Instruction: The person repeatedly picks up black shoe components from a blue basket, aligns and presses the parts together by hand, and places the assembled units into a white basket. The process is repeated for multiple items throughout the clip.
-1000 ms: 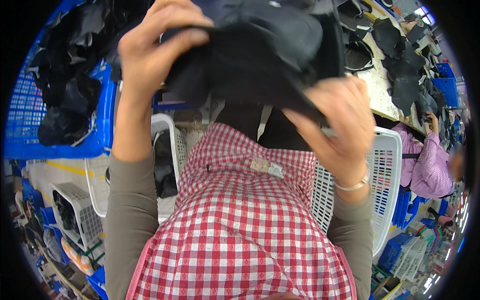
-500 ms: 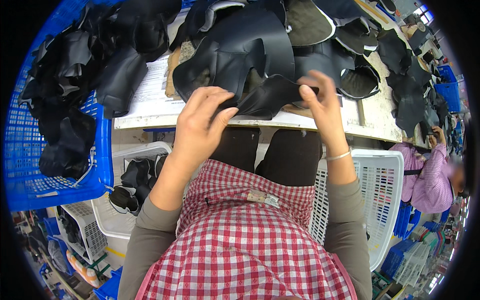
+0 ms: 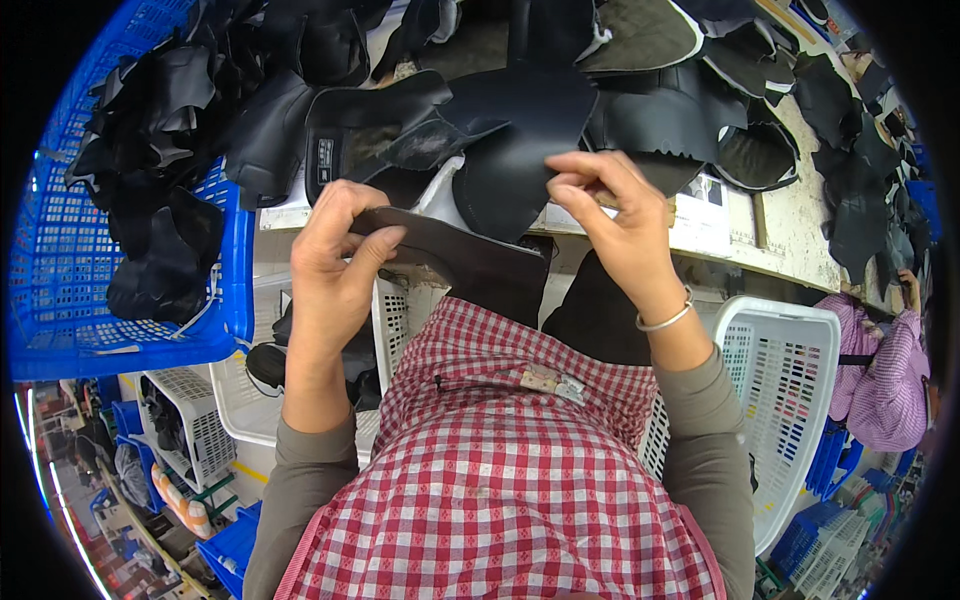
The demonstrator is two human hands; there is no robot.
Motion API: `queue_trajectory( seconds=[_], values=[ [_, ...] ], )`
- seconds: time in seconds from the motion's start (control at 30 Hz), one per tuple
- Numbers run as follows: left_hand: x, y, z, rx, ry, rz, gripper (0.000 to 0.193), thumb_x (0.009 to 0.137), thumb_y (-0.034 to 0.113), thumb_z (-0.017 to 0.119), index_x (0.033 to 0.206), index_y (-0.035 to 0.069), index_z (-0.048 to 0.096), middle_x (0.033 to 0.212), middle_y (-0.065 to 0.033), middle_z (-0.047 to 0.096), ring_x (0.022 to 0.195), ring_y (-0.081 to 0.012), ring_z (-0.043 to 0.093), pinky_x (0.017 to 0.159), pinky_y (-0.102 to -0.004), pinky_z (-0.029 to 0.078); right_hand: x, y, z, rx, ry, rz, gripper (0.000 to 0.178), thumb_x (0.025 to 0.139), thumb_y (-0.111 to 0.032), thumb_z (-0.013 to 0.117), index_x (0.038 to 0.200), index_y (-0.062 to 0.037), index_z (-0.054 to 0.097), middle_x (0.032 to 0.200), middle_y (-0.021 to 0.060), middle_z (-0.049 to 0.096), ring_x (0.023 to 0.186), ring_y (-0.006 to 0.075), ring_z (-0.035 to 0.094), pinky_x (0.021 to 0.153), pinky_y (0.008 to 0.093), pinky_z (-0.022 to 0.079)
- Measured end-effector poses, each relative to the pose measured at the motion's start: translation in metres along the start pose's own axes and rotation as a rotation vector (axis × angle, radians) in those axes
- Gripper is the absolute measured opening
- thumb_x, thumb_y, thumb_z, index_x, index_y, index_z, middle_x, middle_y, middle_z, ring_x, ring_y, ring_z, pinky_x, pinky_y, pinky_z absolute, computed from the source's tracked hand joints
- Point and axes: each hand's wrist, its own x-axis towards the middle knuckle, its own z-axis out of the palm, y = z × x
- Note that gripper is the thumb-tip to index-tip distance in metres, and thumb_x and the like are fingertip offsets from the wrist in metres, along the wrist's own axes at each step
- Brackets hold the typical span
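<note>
A black leather shoe upper point(image 3: 520, 130) is spread over the near edge of the worktable, with a pale lining showing at its fold. My left hand point(image 3: 335, 255) pinches the dark flap point(image 3: 465, 250) of this upper between thumb and fingers, and the flap hangs past the table edge above my lap. On the other side, my right hand point(image 3: 620, 210) is closed, its thumb and fingertips at the upper's right edge. A small label shows on the black leather at the upper's left end.
More black uppers point(image 3: 660, 120) cover the worktable point(image 3: 790, 255). To the left, a blue plastic basket point(image 3: 235, 290) holds a heap of them. White baskets point(image 3: 785, 330) stand below on both sides. A person in a pink checked top point(image 3: 890, 390) sits at the far right.
The upper has been turned and its near flap pulled toward me over the table edge. My left hand moved left and lower; my right hand closed in on the upper's right edge.
</note>
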Motion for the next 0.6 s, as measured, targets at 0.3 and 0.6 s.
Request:
queue_trajectory(
  seconds=[0.3,0.6],
  values=[
    [0.002,0.037,-0.027,-0.199,-0.035,-0.017,0.018,0.087,-0.007,0.074,0.102,-0.001,0.068,0.1,-0.0025,0.062,0.083,-0.0068,0.064,0.064,-0.0186,0.054,0.007,-0.049,-0.006,-0.6,0.07,-0.616,0.02,0.078,-0.015,0.085,0.097,-0.0105,0.079,0.084,-0.0009,0.068,0.078,0.0212,0.061,0.074,0.0347,0.05],
    [-0.012,0.053,-0.009,-0.135,-0.209,0.079,0.015,0.084,-0.01,0.07,0.096,-0.001,0.068,0.096,-0.0034,0.061,0.081,-0.0084,0.061,0.065,-0.0211,0.052,-0.007,-0.062,0.029,-0.31,-0.045,-0.448,0.037,0.078,-0.007,0.084,0.114,-0.0077,0.075,0.104,0.0074,0.072,0.088,0.0256,0.073,0.076,0.0334,0.06]
  ],
)
